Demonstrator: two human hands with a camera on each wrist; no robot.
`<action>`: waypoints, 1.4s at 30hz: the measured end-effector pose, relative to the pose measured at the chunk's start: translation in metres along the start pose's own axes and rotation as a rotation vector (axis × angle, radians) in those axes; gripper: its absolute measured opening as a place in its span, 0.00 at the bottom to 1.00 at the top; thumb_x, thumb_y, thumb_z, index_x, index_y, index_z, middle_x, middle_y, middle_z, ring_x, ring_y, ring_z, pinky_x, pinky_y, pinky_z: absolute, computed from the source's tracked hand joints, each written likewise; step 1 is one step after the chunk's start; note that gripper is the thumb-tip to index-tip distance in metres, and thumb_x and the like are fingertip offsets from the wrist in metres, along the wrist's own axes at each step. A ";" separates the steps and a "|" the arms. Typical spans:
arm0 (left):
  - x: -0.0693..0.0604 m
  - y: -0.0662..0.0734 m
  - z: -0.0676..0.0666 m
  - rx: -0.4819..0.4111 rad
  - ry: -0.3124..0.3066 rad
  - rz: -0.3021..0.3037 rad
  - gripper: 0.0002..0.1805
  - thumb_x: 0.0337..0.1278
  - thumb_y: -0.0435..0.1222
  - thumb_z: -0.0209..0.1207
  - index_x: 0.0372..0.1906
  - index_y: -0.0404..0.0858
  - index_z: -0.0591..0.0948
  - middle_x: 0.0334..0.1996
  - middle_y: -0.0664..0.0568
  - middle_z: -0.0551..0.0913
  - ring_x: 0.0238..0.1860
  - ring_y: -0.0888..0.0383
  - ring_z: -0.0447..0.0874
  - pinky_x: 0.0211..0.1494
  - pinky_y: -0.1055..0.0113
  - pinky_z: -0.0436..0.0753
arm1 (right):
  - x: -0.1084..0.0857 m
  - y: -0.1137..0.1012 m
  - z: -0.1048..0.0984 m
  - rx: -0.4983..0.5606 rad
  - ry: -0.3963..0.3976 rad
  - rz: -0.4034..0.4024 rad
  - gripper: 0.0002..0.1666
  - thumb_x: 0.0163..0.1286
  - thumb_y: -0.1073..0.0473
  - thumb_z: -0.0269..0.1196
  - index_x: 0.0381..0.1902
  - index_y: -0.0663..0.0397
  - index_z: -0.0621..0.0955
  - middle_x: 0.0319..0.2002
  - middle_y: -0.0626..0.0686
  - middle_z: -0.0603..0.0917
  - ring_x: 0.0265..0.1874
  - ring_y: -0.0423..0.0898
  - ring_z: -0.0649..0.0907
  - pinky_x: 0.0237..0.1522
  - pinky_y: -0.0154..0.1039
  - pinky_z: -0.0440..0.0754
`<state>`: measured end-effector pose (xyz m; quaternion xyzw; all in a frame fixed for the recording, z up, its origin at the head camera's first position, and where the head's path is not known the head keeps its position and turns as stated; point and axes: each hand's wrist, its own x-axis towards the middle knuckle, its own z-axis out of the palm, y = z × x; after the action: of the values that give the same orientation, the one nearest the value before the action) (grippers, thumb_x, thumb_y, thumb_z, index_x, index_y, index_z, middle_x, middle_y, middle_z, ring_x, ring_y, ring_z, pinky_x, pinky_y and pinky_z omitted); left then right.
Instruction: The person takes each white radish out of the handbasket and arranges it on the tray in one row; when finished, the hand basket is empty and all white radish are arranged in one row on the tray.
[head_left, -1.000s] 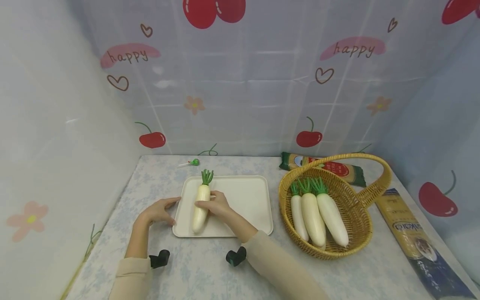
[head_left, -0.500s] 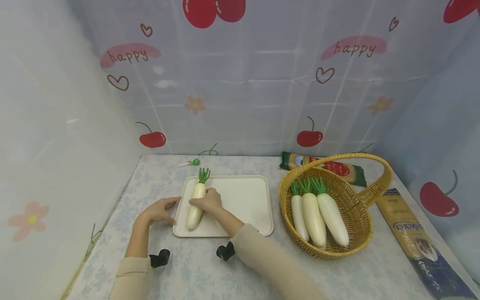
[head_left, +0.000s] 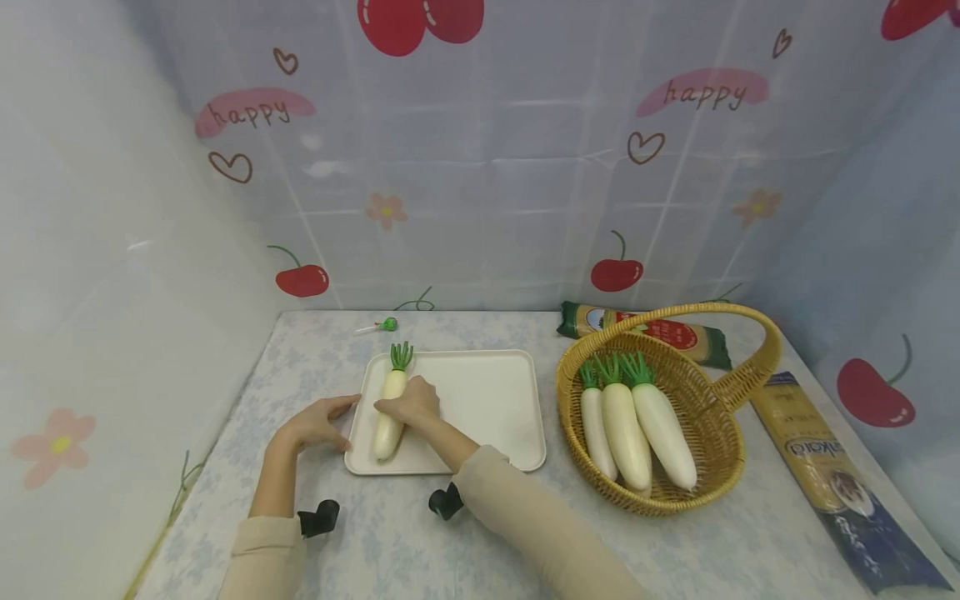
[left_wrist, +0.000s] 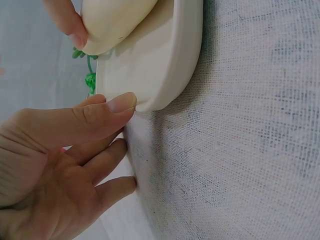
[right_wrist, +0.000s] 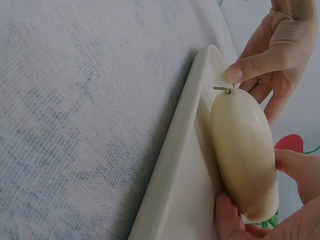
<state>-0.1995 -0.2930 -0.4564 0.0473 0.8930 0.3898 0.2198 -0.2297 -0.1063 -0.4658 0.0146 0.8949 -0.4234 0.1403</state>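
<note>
My right hand (head_left: 414,402) grips a white radish (head_left: 388,437) with a green leafy top, thumb on one side and fingers on the other. The radish lies lengthwise over the left part of a white rectangular tray (head_left: 487,408); in the right wrist view its body (right_wrist: 245,150) is low within the rim, though contact with the tray floor is hard to tell. At the tray's left edge is my left hand (head_left: 315,423), its extended thumb and fingers touching the rim. The left wrist view has that thumb (left_wrist: 90,120) against the tray's corner.
A wicker basket (head_left: 723,467) with a tall handle stands right of the tray, holding 3 white radishes (head_left: 626,433). Behind it lies a green-ended packet (head_left: 678,335). A long gold and blue packet (head_left: 840,483) is at the far right. A green lollipop (head_left: 387,324) lies behind the tray.
My right hand has shifted the radish left and slightly lowered it across the tray, closer to the left rim. My left hand has stayed at the tray's edge.
</note>
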 end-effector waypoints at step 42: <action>0.000 -0.001 0.001 -0.027 0.006 -0.001 0.51 0.31 0.22 0.71 0.69 0.27 0.60 0.68 0.26 0.53 0.69 0.32 0.49 0.67 0.41 0.56 | -0.054 0.048 -0.046 0.324 -0.070 -0.230 0.44 0.52 0.54 0.70 0.64 0.64 0.66 0.52 0.65 0.73 0.51 0.61 0.76 0.46 0.51 0.78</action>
<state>-0.1990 -0.2926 -0.4576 0.0426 0.8883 0.4021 0.2179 -0.1816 -0.0357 -0.4597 -0.0803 0.8055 -0.5752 0.1177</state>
